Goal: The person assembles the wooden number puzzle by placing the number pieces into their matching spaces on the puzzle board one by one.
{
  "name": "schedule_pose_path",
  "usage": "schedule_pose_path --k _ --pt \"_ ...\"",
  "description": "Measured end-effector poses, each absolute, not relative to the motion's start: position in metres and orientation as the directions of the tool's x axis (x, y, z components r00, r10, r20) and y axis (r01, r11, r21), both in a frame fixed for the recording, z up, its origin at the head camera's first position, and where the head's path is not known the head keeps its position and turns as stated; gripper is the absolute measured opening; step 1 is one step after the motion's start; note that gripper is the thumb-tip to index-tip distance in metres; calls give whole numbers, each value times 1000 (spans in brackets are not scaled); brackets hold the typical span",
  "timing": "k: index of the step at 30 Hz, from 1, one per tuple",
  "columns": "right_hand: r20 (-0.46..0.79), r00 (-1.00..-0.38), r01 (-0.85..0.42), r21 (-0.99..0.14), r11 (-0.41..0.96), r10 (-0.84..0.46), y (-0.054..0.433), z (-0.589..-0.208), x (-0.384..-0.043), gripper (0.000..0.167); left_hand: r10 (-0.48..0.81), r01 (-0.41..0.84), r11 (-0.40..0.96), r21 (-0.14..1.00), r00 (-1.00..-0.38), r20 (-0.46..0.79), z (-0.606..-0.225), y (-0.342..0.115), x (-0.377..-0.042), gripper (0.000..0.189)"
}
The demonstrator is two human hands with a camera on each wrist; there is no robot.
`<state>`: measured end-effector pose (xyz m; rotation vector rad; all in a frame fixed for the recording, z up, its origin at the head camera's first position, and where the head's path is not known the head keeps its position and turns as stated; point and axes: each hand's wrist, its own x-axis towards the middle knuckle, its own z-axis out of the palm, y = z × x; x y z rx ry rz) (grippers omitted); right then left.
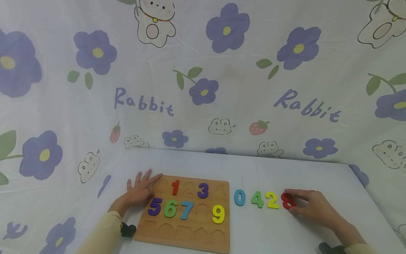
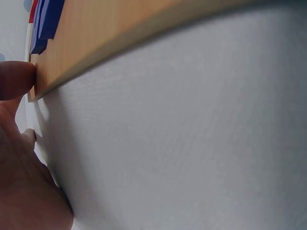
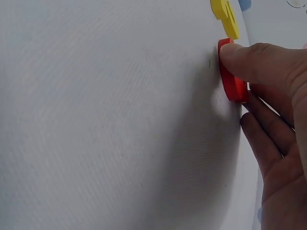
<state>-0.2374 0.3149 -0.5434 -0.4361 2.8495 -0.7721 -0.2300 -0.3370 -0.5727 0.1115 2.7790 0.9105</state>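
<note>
At the right of the row of loose numbers, my right hand pinches a red number 8 between thumb and fingers. The right wrist view shows the thumb on the near side of the red 8, low over the table. My left hand lies with fingers spread at the left edge of the wooden number board, its thumb touching the edge in the left wrist view. Set in the board are a red 1, purple 3, purple 5, green 6, blue 7 and yellow 9.
Between the board and my right hand, a blue 0, a green 4 and a yellow 2 lie in a row on the white table. A flower-and-rabbit patterned cloth hangs behind the table.
</note>
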Motion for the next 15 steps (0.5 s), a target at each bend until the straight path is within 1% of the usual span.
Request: schedule_pose_path --k 2,9,13,15 --pt "-74 -946 -232 -526 818 -316 316 -546 -238 66 132 4 818 576 -975 -181 -573 -337 -230 78" --pt "-52 -953 -227 -535 814 -299 316 -550 -240 63 127 -11 801 599 -974 -188 -563 -333 -225 78" --pt "-5 -963 -228 -524 821 -271 310 -544 -235 62 122 -9 810 586 -976 -183 -566 -332 -227 77" --pt "32 -965 -239 -514 824 -260 305 -537 -231 62 119 -24 817 576 -971 -209 -561 -331 -226 77"
